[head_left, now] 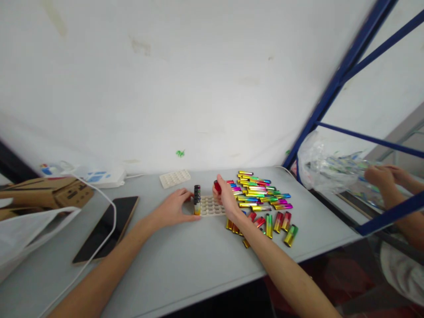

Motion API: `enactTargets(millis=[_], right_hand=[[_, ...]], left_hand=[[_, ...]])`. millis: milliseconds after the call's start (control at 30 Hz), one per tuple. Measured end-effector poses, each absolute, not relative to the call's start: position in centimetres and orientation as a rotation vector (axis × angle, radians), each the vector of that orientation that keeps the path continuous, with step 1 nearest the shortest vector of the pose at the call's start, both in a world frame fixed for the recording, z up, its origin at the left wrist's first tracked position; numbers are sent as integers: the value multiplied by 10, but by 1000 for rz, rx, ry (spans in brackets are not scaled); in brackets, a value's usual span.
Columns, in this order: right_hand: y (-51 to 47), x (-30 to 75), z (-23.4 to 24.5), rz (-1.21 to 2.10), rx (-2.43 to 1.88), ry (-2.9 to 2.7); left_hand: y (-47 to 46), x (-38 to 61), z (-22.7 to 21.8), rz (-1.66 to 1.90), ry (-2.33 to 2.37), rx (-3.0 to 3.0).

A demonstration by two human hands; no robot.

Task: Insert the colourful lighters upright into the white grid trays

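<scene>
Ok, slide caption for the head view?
Left hand at the tray by upright lighters, right hand holding a red lighter.

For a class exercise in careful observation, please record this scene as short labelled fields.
Centre: cream rectangular tray with round holes
Left: left hand, thumb and fingers apart beside upright black-topped lighters, at the tray's left end
Right: right hand, holding a shiny red lighter
Right of tray: loose shiny multicoloured lighters on a pale grey table
Behind: second cream holed tray
Far left: flat black rectangular device, brown cardboard box
Far right: blue metal frame, another person's hand
</scene>
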State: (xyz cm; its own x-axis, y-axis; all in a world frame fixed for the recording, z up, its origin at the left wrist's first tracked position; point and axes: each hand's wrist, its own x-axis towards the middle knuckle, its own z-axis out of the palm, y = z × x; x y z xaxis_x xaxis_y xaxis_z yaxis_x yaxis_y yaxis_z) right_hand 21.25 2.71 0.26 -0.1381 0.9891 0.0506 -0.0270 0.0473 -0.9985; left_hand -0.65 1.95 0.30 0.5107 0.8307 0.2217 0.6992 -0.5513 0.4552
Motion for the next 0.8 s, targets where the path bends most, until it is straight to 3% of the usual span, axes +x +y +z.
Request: enactTargets(millis=[167,400,800], right_hand=[[28,214,5,1174,-1237,-1222],[28,216,4,1336,-1128,-1291],[31,219,-6,560,-1132,-1857]], left_hand=[[20,-6,1,584,1303,2458],[19,-6,2,599,1285,2456],[20,-7,-1,601,1276,2481]])
